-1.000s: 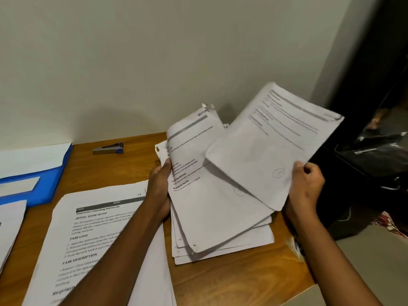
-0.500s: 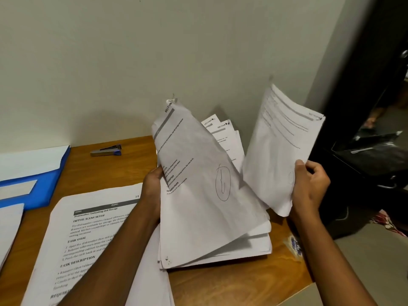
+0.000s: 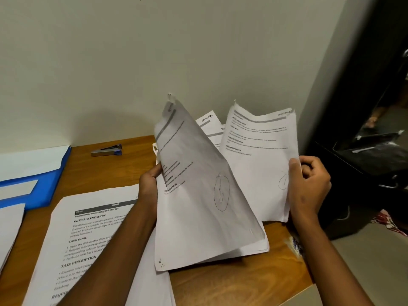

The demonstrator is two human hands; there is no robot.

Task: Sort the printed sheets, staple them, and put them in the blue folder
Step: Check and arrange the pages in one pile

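Observation:
My left hand [image 3: 149, 184] grips the left edge of a stack of printed sheets [image 3: 198, 206], tilted up off the wooden desk, its top page bearing a circled pen mark. My right hand [image 3: 306, 186] pinches the right edge of a separate printed sheet [image 3: 258, 155], held upright beside the stack. More pages of the stack show behind, between the two. A blue folder [image 3: 42, 186] lies open at the left with white paper in it. A small stapler [image 3: 107, 150] sits by the wall.
Another pile of printed sheets [image 3: 84, 235] lies flat on the desk [image 3: 242, 281] under my left forearm. More paper [image 3: 8, 228] lies at the far left edge. A dark cabinet [image 3: 364, 151] stands right of the desk. The wall is close behind.
My right hand has swung its sheet from tilted away at the right to facing me beside the stack. My left hand has lifted the stack's top pages steeper.

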